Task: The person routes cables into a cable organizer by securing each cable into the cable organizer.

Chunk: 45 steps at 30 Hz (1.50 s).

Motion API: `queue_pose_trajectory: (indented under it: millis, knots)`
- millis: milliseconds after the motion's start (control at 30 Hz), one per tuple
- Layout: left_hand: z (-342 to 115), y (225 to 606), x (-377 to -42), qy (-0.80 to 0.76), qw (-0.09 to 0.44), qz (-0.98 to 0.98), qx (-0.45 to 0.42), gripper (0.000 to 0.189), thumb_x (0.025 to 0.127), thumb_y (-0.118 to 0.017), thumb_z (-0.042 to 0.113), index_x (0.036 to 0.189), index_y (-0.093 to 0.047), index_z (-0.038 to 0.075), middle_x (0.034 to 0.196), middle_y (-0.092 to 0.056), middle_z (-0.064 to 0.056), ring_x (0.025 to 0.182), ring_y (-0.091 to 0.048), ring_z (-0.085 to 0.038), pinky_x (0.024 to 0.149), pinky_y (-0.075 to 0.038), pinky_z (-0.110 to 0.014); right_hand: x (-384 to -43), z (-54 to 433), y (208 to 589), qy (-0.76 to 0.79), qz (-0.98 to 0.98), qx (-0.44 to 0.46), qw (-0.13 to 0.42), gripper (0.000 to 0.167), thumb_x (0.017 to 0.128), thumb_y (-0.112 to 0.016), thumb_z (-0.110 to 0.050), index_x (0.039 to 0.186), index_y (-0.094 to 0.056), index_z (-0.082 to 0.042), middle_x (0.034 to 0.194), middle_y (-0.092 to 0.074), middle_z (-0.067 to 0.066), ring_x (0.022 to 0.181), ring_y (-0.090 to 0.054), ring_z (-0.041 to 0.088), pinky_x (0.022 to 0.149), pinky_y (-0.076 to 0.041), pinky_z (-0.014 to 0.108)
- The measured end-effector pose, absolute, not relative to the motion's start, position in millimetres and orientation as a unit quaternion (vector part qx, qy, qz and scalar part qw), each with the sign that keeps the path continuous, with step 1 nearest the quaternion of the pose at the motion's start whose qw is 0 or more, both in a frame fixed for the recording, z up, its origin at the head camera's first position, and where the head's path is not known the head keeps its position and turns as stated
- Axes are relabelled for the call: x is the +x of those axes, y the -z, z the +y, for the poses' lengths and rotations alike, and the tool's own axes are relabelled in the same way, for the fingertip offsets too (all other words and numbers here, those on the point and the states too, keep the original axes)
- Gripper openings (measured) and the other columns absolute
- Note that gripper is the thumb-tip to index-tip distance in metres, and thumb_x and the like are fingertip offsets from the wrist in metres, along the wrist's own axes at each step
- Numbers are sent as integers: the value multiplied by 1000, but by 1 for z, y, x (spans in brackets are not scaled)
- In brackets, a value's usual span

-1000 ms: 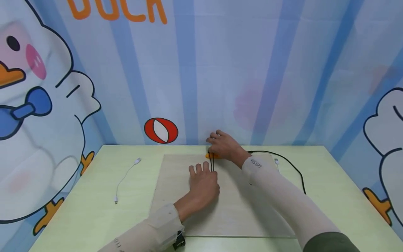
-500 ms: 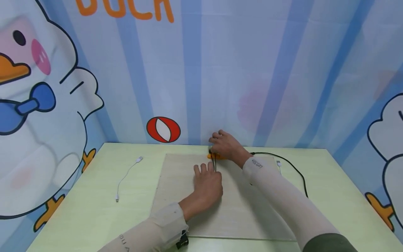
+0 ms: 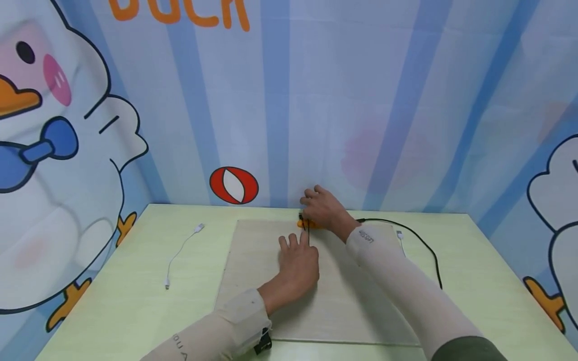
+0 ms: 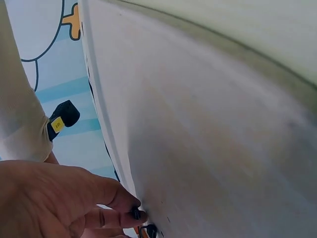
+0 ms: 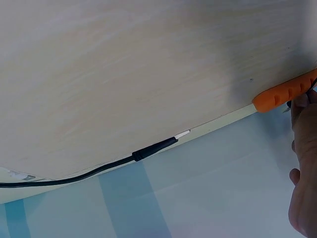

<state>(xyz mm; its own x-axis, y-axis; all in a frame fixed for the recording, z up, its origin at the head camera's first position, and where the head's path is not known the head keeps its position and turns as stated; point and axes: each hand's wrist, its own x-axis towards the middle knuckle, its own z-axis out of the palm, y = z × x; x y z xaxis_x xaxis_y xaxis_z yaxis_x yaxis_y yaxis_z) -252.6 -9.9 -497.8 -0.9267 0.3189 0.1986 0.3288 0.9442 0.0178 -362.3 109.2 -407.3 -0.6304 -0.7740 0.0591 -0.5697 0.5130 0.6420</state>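
Observation:
My left hand [image 3: 298,265] is over the middle of a pale board [image 3: 257,260], pinching a thin black cord [image 3: 309,236] between thumb and forefinger. A small black end [image 4: 135,213] shows between those fingertips in the left wrist view. From there the cord runs forward to an orange notched cable holder [image 5: 285,94] at the board's far edge. My right hand [image 3: 326,210] grips this holder from its far side, other fingers raised. Part of the cord [image 5: 313,85] lies over the holder by the right fingers. The right hand covers much of the holder in the head view.
A thicker black cable [image 3: 420,239] with a white-tipped end [image 5: 182,135] curves along the board's far right side. One short white USB cable [image 3: 178,255] lies on the table at left; another white plug [image 3: 400,234] is at right. A printed curtain [image 3: 316,100] hangs behind.
The two parallel cord strands between my hands now show as one straight strand and a shorter piece near the holder. Both hands have stayed almost in place.

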Motion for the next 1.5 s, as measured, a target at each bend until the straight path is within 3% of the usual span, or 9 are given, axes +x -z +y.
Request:
queue_pose_trajectory:
  millis: [233,567,700,867,1200,1500]
  knots:
    - [-10,495,-253,20,73,-983,-168,18,104,-76,32,98,-82,17,133,-52,-10,126,-49,-46,116,-33,-73,-363,110,412,299,-849,393,185,6,104,-85,-23,101,-87,-28,128,-78,-5,115,-60,22,110,-51,43]
    - [-12,467,-235,22,65,-987,-146,21,101,-80,30,105,-83,10,134,-55,-18,140,-47,-50,122,-31,-74,-362,116,411,259,-860,405,171,17,106,-80,-18,109,-89,-32,150,-73,-5,127,-63,22,110,-51,41]
    - [-12,444,-219,-2,67,-988,-141,22,102,-80,31,104,-83,9,129,-58,-17,136,-50,-48,119,-36,-71,-362,116,411,248,-869,399,158,21,106,-80,-17,114,-89,-35,147,-73,-5,124,-63,22,108,-50,41]
    - [-15,447,-216,5,97,-984,-149,22,98,-83,29,95,-82,8,120,-59,-16,127,-52,-46,113,-39,-69,-362,115,410,226,-883,389,136,23,105,-81,-14,116,-89,-33,144,-76,-3,121,-64,23,105,-49,41]
    - [-16,420,-194,-8,53,-989,-140,18,102,-80,27,96,-82,9,121,-59,-14,129,-53,-42,116,-38,-67,-356,117,406,213,-898,365,120,24,107,-78,-12,122,-88,-28,144,-76,-1,122,-65,24,103,-50,41]
    - [-27,421,-184,7,80,-985,-150,24,100,-79,22,78,-74,13,117,-59,-12,118,-52,-37,108,-37,-62,-352,116,402,223,-897,360,128,26,105,-80,-12,126,-86,-27,145,-75,0,126,-65,25,105,-51,41]
